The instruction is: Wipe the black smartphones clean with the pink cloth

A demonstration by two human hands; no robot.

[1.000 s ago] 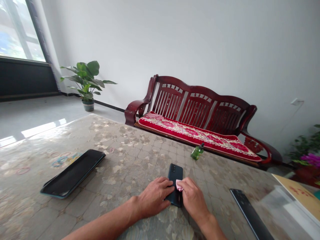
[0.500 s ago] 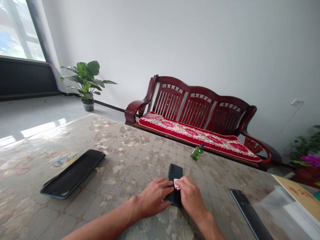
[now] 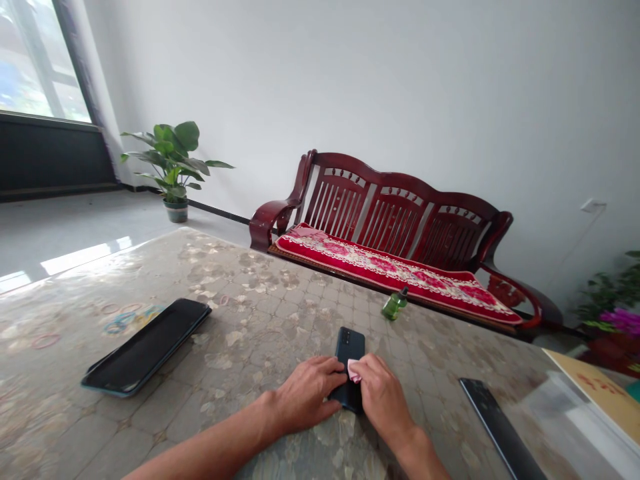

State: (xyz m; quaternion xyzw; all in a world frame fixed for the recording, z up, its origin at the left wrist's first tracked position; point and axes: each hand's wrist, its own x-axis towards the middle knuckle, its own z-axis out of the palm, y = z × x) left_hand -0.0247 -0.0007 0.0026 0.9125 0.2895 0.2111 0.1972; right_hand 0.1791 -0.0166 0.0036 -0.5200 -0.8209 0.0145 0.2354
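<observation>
A dark blue smartphone point(image 3: 351, 343) lies back up on the table, its camera bump at the far end. Along its left side, my left hand point(image 3: 311, 393) grips it, with fingertips on the back and the thumb at the lower edge. My right hand point(image 3: 384, 399) pinches a small pink cloth point(image 3: 354, 371) and presses it on the phone's back. Both hands cover part of the phone's middle. Beyond them stands a small green bottle point(image 3: 395, 305) with a dark top.
On the left lies a black-screened tablet point(image 3: 147, 348) beside several rubber bands point(image 3: 120, 321). A dark flat device point(image 3: 500, 427) and a yellowish box point(image 3: 595, 383) are at the right. Past the patterned table point(image 3: 240, 320) stands a wooden bench point(image 3: 380, 200).
Almost nothing differs. The pink cloth and the right hand's fingers have shifted very slightly on the phone's back; the left hand keeps its place.
</observation>
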